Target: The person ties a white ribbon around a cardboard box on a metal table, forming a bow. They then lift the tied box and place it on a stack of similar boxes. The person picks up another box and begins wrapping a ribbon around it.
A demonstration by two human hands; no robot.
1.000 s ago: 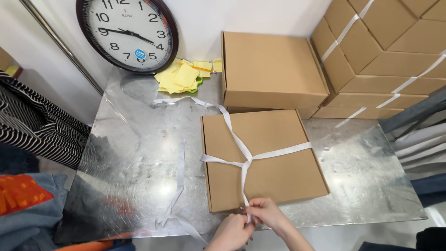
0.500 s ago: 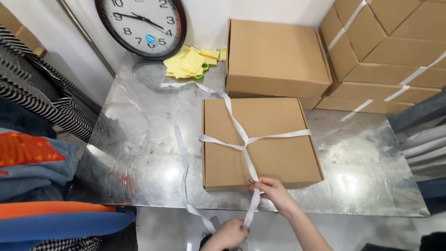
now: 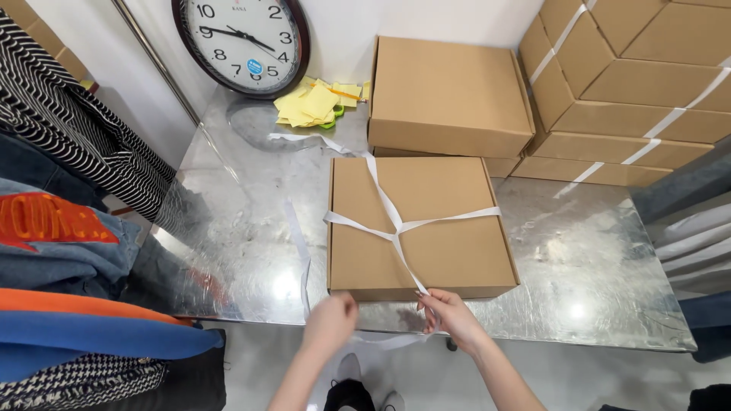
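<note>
A flat brown cardboard box (image 3: pixel 449 251) lies on a shiny metal table (image 3: pixel 244 228), with white strap tape (image 3: pixel 392 228) crossed over its lid. My right hand (image 3: pixel 445 312) pinches the strap at the box's near edge. My left hand (image 3: pixel 331 320) is closed on the strap's loose end just off the table's front edge, left of the box. A slack loop of strap hangs between the two hands below the table edge, and another length trails across the table to the left.
A second brown box (image 3: pixel 449 91) sits behind the first. Strapped boxes (image 3: pixel 632 84) are stacked at the right. A wall clock (image 3: pixel 244 38) leans at the back beside yellow sticky notes (image 3: pixel 316 103). Hanging clothes (image 3: pixel 68 167) crowd the left side.
My left hand has come up from below the table edge to the box's front left, carrying the strap end. My right hand stays on the strap at the near edge.
</note>
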